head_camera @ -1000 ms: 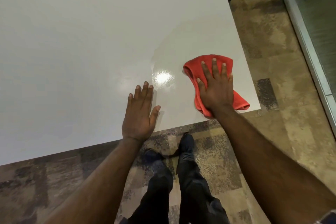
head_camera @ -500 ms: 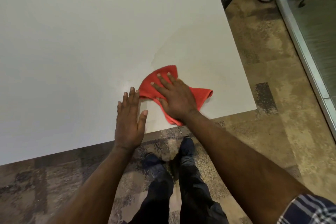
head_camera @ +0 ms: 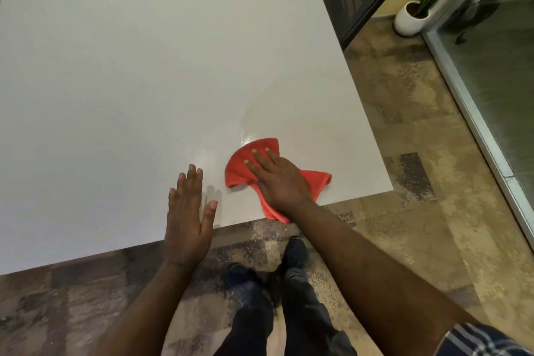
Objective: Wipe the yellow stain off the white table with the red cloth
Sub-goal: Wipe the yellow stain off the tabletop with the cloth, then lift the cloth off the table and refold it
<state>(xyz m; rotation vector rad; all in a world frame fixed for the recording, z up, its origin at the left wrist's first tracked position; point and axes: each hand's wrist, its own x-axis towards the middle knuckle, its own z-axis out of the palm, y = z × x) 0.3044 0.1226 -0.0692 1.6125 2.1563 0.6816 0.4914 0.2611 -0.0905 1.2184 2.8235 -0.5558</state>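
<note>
Your right hand (head_camera: 278,182) presses the red cloth (head_camera: 248,172) flat, fingers slightly spread, near the white table (head_camera: 144,66) front edge; left hand (head_camera: 187,214) braces open-palmed. No yellow shows; cloth overhanging the edge could slip off.

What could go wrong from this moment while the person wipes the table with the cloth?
1. The red cloth already hangs over the table's near edge under the right hand; a stroke toward the body might pull it off.
2. A wet, shiny film lies beyond the cloth, so wiping may only spread residue.
3. The left hand rests flat near the damp area and might slip.
</note>
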